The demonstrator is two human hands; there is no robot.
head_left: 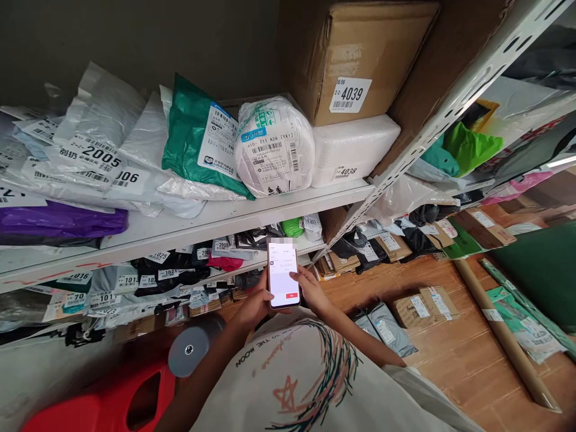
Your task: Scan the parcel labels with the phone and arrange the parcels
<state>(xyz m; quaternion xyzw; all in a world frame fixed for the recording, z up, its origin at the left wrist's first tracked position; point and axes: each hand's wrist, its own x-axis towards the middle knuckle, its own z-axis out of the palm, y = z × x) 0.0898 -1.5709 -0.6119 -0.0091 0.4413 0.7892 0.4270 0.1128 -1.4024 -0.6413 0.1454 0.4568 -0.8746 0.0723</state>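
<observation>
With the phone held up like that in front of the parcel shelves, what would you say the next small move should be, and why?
Probably a tap with the right hand on the red button low on the phone screen. The left hand grips the phone from behind, the screen is lit, and the right fingers rest at its edge, close to that button.

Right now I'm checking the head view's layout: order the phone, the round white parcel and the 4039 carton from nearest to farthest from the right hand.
1. phone, touching the right hand
2. round white parcel, shelf above
3. 4039 carton, top right
</observation>
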